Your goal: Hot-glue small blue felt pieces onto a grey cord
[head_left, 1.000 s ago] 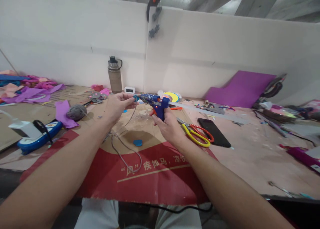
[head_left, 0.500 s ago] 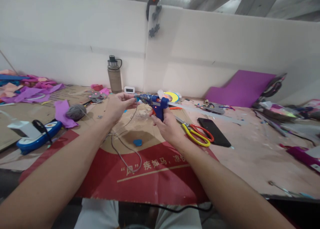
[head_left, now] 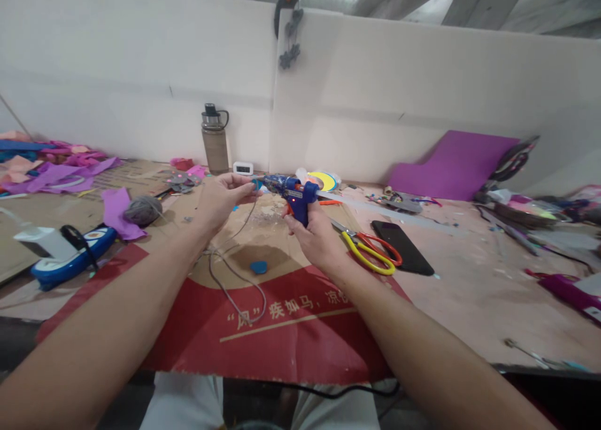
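Note:
My right hand point(head_left: 315, 236) grips the handle of a blue glue gun point(head_left: 293, 192), held above the table with its nozzle pointing left. My left hand point(head_left: 220, 197) pinches a small blue piece point(head_left: 256, 183) right at the nozzle tip. A grey cord point(head_left: 235, 280) trails from my left hand down onto the red and tan cardboard point(head_left: 282, 330). Another small blue piece point(head_left: 258, 268) lies on the cardboard below my hands.
Yellow and red scissors point(head_left: 370, 252) and a black phone point(head_left: 401, 247) lie right of my right hand. A grey yarn ball point(head_left: 142, 210), purple felt scraps point(head_left: 117, 214) and a blue device point(head_left: 70, 261) are at the left. A bottle point(head_left: 215, 141) stands by the white wall.
The glue gun and both hands have barely shifted; the nozzle stays at the small blue piece.

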Demonstrator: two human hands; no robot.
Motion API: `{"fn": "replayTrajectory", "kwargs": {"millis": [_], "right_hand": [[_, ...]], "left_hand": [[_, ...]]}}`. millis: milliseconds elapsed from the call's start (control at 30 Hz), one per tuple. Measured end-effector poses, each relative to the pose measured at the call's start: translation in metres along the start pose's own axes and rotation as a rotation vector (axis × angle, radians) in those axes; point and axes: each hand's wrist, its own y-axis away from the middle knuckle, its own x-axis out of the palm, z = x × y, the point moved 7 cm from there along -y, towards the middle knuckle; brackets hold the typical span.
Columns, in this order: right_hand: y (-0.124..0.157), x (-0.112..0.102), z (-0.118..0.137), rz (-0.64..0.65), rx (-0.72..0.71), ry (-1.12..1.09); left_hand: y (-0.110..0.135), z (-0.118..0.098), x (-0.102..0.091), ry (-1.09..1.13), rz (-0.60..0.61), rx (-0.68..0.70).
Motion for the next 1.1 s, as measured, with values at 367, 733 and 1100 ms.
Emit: {"fn": "replayTrajectory", "kwargs": {"millis": [367,733,1100], "right_hand": [[0.0001,-0.0017,-0.0021,-0.019,0.002,-0.006],[0.0007,-0.0016,0.0021,-0.02,-0.017,0.009],[0.0001,-0.0032,-0.0025,-0.03,0.007,0.016]], "left_hand": [[-0.0014,-0.0004,-0.0022,0.017,-0.017,0.009],[0.0013,-0.0032,-0.0008,0.036,-0.006,0.019],[0.0001,-0.0035,-0.002,0.044,-0.011,0.025]]}}
